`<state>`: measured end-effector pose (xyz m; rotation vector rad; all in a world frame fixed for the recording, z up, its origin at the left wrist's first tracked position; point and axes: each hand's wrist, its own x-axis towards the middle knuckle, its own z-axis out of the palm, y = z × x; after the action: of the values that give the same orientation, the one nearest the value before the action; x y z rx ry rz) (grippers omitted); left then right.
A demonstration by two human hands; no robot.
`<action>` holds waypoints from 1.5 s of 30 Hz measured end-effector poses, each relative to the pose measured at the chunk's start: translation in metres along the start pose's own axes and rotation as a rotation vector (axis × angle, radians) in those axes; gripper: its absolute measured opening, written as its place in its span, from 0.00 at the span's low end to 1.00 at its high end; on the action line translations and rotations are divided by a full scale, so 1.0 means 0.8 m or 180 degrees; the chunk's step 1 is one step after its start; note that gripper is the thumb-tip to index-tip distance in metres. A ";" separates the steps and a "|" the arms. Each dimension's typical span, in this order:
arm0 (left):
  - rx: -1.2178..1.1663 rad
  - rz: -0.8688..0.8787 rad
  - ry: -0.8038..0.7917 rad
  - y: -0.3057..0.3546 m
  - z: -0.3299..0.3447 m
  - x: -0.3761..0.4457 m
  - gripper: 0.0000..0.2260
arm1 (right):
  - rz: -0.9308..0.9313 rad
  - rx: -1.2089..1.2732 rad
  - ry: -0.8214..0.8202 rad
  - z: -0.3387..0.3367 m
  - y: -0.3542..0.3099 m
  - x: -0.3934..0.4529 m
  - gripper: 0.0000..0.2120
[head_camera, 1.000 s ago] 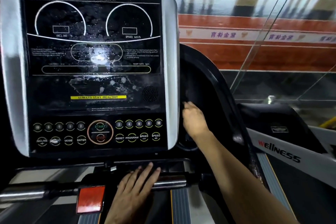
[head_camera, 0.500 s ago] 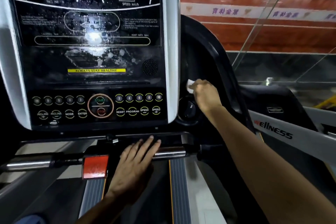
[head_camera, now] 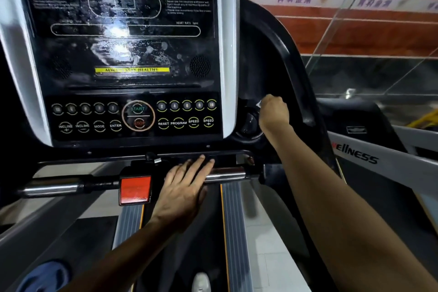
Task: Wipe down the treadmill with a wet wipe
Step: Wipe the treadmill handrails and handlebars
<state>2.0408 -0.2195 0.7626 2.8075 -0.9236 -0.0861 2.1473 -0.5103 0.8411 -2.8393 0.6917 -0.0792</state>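
Console panel (head_camera: 128, 54): droplets and smears across display, apparently wet from wiping. Left hand (head_camera: 182, 192): fingers released, flat on chrome crossbar (head_camera: 225, 174), likely bracing body. Right hand (head_camera: 272, 114): fingers clenched on wet wipe (head_camera: 258, 103), rubbing black side housing (head_camera: 267, 59) beside console's right edge, above round recess (head_camera: 248, 124).
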 end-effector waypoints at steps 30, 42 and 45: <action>-0.0145 0.0027 0.0346 0.005 0.001 -0.006 0.24 | -0.0632 0.0419 -0.0761 -0.031 -0.022 -0.118 0.15; -0.0016 0.0732 0.0482 0.052 0.002 0.046 0.26 | -0.1580 0.0656 0.1903 -0.206 -0.070 0.090 0.17; -0.0164 0.0723 0.0267 0.051 0.014 0.047 0.30 | -0.2006 0.0386 0.1317 -0.194 -0.072 0.116 0.20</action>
<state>2.0459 -0.2762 0.7593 2.6169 -1.1933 0.0385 2.2399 -0.5336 1.0050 -2.8233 -0.1716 -0.7890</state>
